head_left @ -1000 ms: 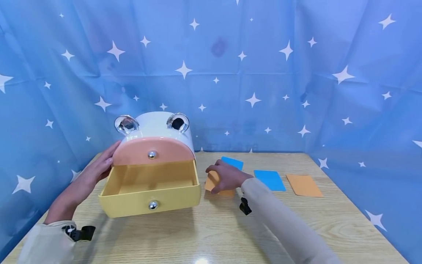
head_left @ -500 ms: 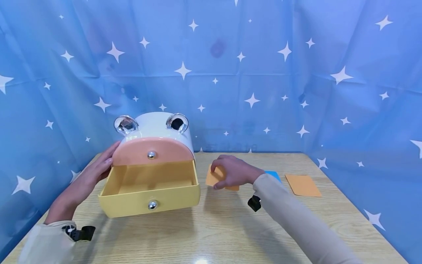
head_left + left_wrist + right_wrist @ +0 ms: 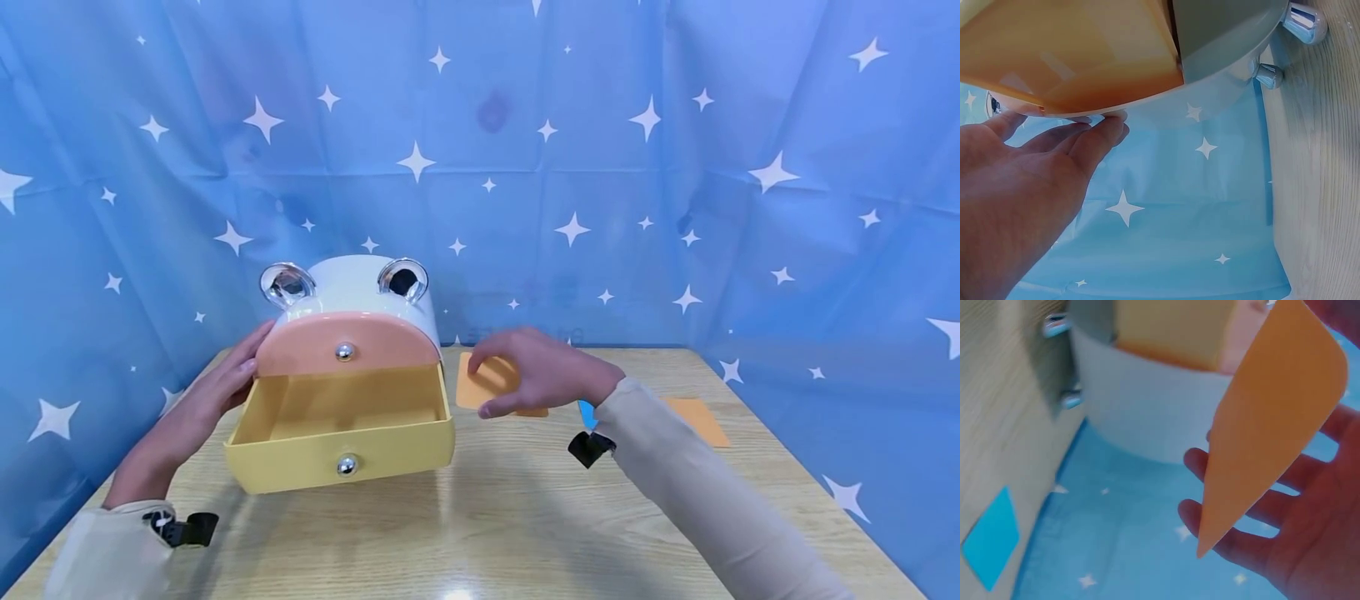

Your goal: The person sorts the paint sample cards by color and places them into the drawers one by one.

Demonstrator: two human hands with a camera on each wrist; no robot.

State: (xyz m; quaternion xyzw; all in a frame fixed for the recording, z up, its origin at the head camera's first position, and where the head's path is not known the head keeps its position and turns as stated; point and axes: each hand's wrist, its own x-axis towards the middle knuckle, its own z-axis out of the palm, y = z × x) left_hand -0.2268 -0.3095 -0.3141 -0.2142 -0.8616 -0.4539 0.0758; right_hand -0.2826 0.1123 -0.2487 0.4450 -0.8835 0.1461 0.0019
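A small drawer box (image 3: 352, 287) with a white rounded top and silver ears stands at the left in the head view. Its pink upper drawer (image 3: 300, 352) is closed, while the yellow lower drawer (image 3: 405, 457) is pulled out, with a bare inside. My left hand (image 3: 206, 400) rests against the box's left side, its fingers straight along the wall in the left wrist view. To the right of the box, my right hand (image 3: 547, 371) pinches an orange card (image 3: 478, 387) between thumb and fingers, raised above the table. In the right wrist view, the orange card (image 3: 1272, 419) hides part of the fingers.
Another orange card (image 3: 701, 421) lies on the wooden table (image 3: 487, 533) at the right, partly behind the right sleeve. A blue card (image 3: 587, 414) is mostly hidden by the right wrist; one blue card (image 3: 991, 537) shows in the right wrist view. A starry curtain (image 3: 480, 167) stands behind.
My right hand has lifted the orange card off the table and shifted slightly right and up, covering more of the blue cards. My left hand and the box have stayed put.
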